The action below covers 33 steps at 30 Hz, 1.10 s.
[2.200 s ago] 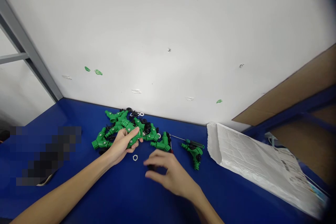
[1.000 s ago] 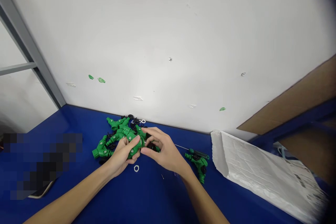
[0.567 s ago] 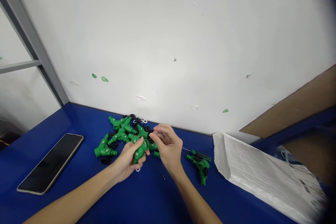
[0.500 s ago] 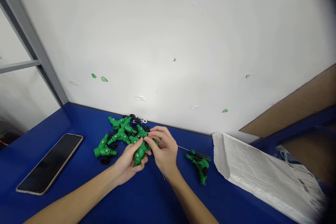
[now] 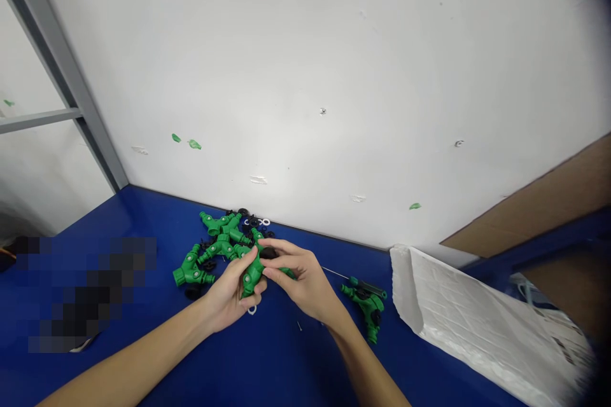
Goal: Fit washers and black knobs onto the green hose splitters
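My left hand (image 5: pixel 232 289) is closed around a green Y-shaped hose connector (image 5: pixel 252 276), thumb on top. My right hand (image 5: pixel 298 273) meets it from the right, thumb and fingertips closed at the connector's side. Between the right fingers shows a dark round piece (image 5: pixel 269 253); whether they grip it I cannot tell. Part of the connector is hidden behind the right fingers. Just below my left hand lies a white ring washer (image 5: pixel 252 310). Behind both hands is a pile of green connectors (image 5: pixel 222 245), with black round parts and white washers (image 5: pixel 266 222) among them.
On the right, a screwdriver (image 5: pixel 371 289) lies across another green connector (image 5: pixel 370 315), beside a white plastic bag (image 5: pixel 458 311). A small screw (image 5: pixel 300 325) lies on the blue table (image 5: pixel 238 369). A blurred-out dark object (image 5: pixel 90 292) is at left; a white wall (image 5: pixel 305 76) stands behind.
My right fingers have shifted at the connector, and the dark piece now shows between them. The white washer below my left hand has come into sight. The view has shifted slightly.
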Motion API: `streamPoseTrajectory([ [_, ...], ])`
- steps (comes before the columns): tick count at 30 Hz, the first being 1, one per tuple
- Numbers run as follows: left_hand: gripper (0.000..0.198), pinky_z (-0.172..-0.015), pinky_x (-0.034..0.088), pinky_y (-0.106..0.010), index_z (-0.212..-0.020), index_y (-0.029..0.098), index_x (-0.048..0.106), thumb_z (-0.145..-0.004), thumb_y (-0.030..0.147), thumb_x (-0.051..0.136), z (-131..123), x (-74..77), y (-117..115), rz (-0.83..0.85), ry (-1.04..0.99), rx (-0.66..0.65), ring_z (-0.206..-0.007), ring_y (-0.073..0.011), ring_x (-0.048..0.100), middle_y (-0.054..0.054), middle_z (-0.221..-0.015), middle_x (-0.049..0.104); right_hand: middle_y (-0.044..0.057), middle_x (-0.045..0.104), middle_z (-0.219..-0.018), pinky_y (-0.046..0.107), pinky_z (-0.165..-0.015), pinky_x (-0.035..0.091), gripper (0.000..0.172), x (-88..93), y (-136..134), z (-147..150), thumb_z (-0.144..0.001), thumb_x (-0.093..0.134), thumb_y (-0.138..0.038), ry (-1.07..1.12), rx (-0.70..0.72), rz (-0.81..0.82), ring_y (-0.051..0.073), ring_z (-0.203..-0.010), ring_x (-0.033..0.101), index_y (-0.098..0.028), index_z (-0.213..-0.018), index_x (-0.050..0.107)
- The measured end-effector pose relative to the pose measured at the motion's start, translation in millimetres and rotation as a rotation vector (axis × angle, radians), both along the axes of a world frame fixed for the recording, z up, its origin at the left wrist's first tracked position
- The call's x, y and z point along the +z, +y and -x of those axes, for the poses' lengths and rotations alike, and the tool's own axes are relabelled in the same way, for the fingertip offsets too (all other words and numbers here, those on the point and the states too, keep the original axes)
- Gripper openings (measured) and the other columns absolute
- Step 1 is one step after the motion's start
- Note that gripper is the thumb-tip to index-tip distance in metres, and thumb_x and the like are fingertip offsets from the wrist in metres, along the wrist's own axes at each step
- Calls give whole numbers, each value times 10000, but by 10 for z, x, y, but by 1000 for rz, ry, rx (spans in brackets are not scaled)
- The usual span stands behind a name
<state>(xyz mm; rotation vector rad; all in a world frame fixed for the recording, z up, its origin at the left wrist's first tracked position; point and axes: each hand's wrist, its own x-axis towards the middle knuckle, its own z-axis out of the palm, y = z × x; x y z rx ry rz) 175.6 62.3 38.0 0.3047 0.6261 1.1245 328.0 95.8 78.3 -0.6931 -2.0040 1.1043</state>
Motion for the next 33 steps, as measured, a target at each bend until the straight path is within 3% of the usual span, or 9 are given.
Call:
streamPoseTrajectory([
  [5, 310, -276, 231, -98, -780, 137, 589, -794, 428, 694, 10, 9, -23, -41, 36, -45, -427, -51, 488, 6, -628, 586, 35, 704, -852, 287, -790, 499, 170, 48, -25, -38, -929, 537, -210, -128, -7, -153, 174, -830, 666, -203, -855, 691],
  [7, 328, -277, 226, -97, -765, 129, 595, -795, 441, 688, 22, 15, -18, -42, 46, -48, -425, -48, 486, -5, -625, 596, 16, 684, -815, 281, -778, 477, 172, 52, -47, -49, -963, 458, -204, -254, -22, -233, 157, -770, 645, -208, -911, 621],
  [10, 320, -278, 218, -96, -781, 130, 604, -802, 440, 681, 38, 22, 0, -24, 70, -49, -419, -50, 485, -9, -615, 601, 22, 674, -868, 282, -705, 466, 109, 49, -73, -56, -968, 423, -214, -434, -66, -276, 162, -714, 627, -216, -1021, 517],
  [13, 324, -279, 218, -99, -764, 125, 599, -814, 438, 667, 43, 31, 7, -6, 85, -60, -415, -51, 484, -15, -610, 603, 37, 679, -885, 291, -664, 473, 205, 48, -78, -59, -968, 418, -225, -504, -90, -273, 185, -722, 644, -214, -1172, 435],
  [16, 345, -279, 212, -99, -728, 119, 589, -814, 445, 665, 44, 42, -3, -7, 93, -58, -416, -49, 482, -18, -606, 602, 69, 683, -1022, 324, -772, 506, 294, 49, -57, -76, -976, 423, -219, -475, -54, -292, 206, -910, 661, -225, -1270, 420],
  [20, 349, -281, 203, -99, -717, 123, 587, -795, 449, 684, 42, 40, -10, -23, 105, -62, -417, -48, 477, -15, -598, 598, 96, 587, -1261, 396, -978, 468, 371, 49, -4, -127, -948, 524, -236, -369, -3, -376, 234, -1169, 551, -251, -1318, 493],
  [25, 361, -288, 200, -105, -707, 123, 580, -785, 458, 689, 37, 27, -4, -47, 175, -75, -429, -53, 482, -20, -604, 598, 86, 571, -1121, 355, -812, 549, 397, 78, 29, -165, -940, 544, -226, -284, 42, -356, 201, -972, 595, -292, -1332, 531],
  [33, 378, -293, 155, -111, -729, 133, 571, -769, 490, 690, 53, 15, -11, -91, 252, -66, -410, -51, 458, -9, -587, 589, 82, 631, -1128, 352, -827, 523, 377, 120, -13, -152, -954, 506, -178, -262, 64, -362, 203, -972, 607, -285, -1313, 553],
])
